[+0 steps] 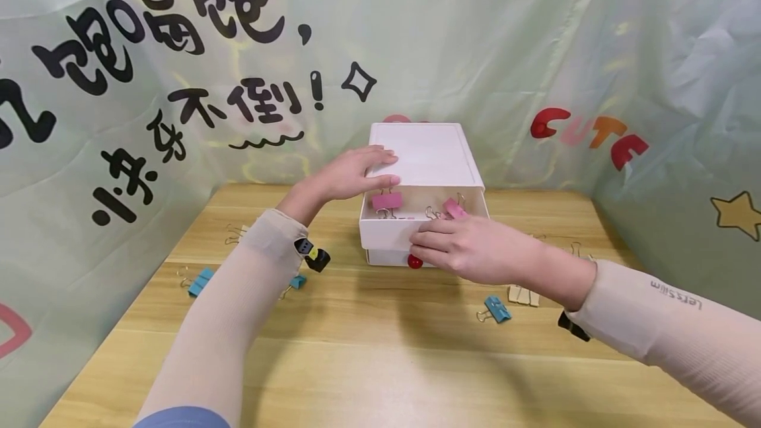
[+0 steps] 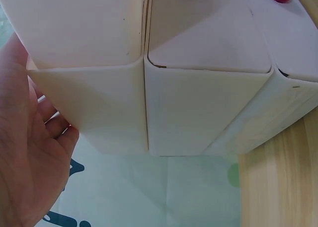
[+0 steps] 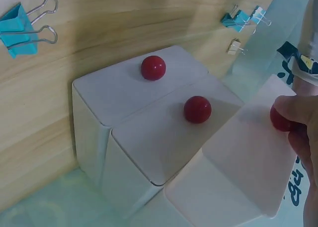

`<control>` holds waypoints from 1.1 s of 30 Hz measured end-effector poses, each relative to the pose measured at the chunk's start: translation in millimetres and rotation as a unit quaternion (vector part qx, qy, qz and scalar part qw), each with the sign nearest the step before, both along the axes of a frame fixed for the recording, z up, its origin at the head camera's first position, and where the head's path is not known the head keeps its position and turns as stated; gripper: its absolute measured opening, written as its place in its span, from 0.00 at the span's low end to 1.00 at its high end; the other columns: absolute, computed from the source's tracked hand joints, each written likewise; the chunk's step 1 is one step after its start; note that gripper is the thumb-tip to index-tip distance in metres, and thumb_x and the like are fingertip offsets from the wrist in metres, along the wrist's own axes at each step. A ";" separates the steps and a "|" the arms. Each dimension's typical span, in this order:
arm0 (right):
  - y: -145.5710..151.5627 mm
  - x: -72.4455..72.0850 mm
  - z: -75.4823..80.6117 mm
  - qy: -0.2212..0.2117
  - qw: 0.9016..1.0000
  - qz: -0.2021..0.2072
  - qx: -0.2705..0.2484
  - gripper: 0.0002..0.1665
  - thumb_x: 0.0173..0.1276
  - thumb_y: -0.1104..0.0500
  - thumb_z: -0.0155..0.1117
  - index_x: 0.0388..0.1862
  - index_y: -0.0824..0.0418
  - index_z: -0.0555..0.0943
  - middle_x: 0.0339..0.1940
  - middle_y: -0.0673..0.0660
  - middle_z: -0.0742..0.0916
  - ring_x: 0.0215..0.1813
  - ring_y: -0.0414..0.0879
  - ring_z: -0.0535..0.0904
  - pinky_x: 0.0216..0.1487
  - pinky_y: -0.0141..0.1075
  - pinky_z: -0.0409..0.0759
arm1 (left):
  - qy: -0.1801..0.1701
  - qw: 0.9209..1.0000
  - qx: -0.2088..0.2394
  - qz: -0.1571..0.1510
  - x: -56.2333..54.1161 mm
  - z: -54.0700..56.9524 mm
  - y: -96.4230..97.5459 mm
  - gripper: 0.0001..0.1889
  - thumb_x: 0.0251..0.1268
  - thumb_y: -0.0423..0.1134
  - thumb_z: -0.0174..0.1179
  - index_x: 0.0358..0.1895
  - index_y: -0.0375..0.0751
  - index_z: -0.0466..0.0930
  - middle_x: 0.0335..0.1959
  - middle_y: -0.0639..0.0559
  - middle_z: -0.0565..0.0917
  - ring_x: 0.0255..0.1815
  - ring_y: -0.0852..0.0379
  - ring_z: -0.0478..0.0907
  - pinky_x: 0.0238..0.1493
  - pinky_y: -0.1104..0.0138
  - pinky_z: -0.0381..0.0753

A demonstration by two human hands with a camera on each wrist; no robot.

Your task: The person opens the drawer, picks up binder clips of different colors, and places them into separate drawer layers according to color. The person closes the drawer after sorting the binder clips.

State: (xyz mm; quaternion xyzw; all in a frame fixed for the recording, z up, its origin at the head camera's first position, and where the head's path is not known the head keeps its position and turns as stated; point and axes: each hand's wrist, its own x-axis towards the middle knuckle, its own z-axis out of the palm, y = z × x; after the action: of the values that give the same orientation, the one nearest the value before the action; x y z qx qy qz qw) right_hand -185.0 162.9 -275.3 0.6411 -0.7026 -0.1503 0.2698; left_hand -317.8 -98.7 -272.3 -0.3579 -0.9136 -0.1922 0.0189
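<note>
A white drawer box (image 1: pixel 425 150) stands on the table with its top drawer (image 1: pixel 386 235) pulled partly out. Pink binder clips (image 1: pixel 388 201) lie in that drawer, one near each side. My right hand (image 1: pixel 475 249) is at the drawer's front; in the right wrist view its thumb and fingers pinch the top drawer's red knob (image 3: pixel 280 121). The left hand (image 1: pixel 351 174) rests on the box's left top edge, fingers extended over the lid. Below, the middle drawer (image 3: pixel 164 142) and bottom drawer (image 3: pixel 134 88), each with a red knob, are pushed in.
Blue binder clips (image 1: pixel 497 309) lie on the wooden table (image 1: pixel 357 362), to the right and left of the box. Cream binder clips (image 1: pixel 523 296) are scattered beside them. A printed cloth (image 1: pixel 464 38) hangs behind the table and along its sides.
</note>
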 end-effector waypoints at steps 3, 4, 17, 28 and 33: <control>-0.4 -3.5 1.3 0.002 1.000 0.013 0.006 0.25 0.55 0.66 0.76 0.53 0.65 0.83 0.51 0.58 0.85 0.55 0.50 0.80 0.57 0.41 0.78 | -0.003 1.000 0.002 0.000 0.4 0.3 -0.8 0.35 0.68 0.64 0.52 0.71 0.47 0.68 0.74 0.52 0.65 0.76 0.53 0.53 0.74 0.55 0.52; -0.6 -4.7 1.7 0.000 1.000 0.016 0.004 0.25 0.54 0.66 0.77 0.52 0.65 0.83 0.51 0.58 0.85 0.54 0.50 0.81 0.56 0.41 0.79 | -0.002 1.000 0.002 0.000 0.4 0.4 -1.0 0.35 0.68 0.64 0.52 0.71 0.47 0.68 0.74 0.52 0.65 0.76 0.53 0.53 0.74 0.55 0.52; -0.4 -25.4 1.7 -0.043 0.998 -0.039 -0.020 0.20 0.56 0.72 0.72 0.50 0.65 0.84 0.51 0.58 0.86 0.56 0.53 0.80 0.55 0.43 0.80 | 0.003 1.000 0.000 -0.003 -1.6 -3.1 -0.8 0.35 0.68 0.64 0.52 0.71 0.48 0.68 0.74 0.53 0.64 0.76 0.53 0.54 0.74 0.57 0.53; -6.5 -43.7 4.3 -0.090 0.991 -0.077 -0.061 0.13 0.59 0.70 0.71 0.45 0.65 0.86 0.47 0.56 0.87 0.52 0.51 0.81 0.54 0.42 0.80 | 0.001 1.000 0.006 0.000 -1.2 0.2 0.0 0.33 0.69 0.63 0.51 0.71 0.48 0.69 0.73 0.53 0.66 0.76 0.53 0.54 0.73 0.58 0.54; -8.3 -48.6 2.3 -0.091 0.990 -0.084 -0.070 0.13 0.59 0.71 0.70 0.45 0.66 0.86 0.47 0.56 0.87 0.52 0.51 0.81 0.54 0.42 0.80 | -0.006 1.000 0.004 0.000 -0.2 1.7 -1.4 0.31 0.72 0.61 0.49 0.71 0.48 0.69 0.73 0.53 0.66 0.76 0.54 0.54 0.74 0.58 0.53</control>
State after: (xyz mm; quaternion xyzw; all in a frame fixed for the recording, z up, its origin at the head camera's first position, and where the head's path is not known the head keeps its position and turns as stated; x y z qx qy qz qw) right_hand -233.6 154.6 -273.0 0.5705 -0.7841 -0.0636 0.2359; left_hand -318.0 -100.1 -270.6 -0.3565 -0.9130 -0.1978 0.0146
